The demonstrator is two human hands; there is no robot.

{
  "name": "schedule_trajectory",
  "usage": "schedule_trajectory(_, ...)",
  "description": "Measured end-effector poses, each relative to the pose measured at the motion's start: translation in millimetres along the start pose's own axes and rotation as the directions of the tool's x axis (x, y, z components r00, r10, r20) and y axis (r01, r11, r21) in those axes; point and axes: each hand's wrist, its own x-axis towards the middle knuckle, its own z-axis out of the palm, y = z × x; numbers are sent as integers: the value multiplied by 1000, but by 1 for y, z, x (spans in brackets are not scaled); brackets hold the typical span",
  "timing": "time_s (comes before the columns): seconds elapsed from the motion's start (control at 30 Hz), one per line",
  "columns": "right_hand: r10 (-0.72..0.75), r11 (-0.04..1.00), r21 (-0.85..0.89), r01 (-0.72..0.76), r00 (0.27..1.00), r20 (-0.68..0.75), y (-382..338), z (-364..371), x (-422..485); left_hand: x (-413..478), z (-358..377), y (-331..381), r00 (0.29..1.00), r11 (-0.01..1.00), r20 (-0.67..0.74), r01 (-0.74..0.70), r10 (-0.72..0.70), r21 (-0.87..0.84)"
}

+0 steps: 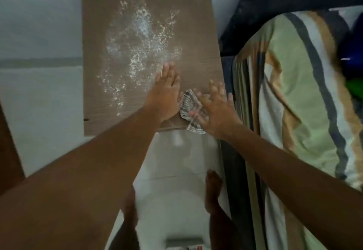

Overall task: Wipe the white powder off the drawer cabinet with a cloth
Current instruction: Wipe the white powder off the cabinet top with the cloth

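White powder [137, 47] still covers most of the drawer cabinet [196, 24] top, so wiping has barely begun. The right hand [214, 110], fingers spread, presses the checked cloth [187, 102] at the near right corner; the left hand [167, 90] lies flat, open, beside it.

powder [137, 49] on cabinet [196, 24] | cloth [188, 104] at near-right corner | bed [294, 92] right
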Motion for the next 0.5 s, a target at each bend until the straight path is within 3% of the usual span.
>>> schedule_trajectory(0.13, -100, 994, -46, 102, 994, 41, 14, 36, -5, 13, 18, -5, 999, 1000, -43, -5, 5, -10)
schedule_trajectory(0.27, -162, 987, -34, 159, 983, -82, 23, 56, 0, 24, 23, -15, 998, 998, -56, -44, 41, -54)
schedule_trajectory(0.5, -136, 982, 86, 168, 946, -296, 23, 57, 15, 47, 29, -27, 995, 997, -87, -52, 47, -50)
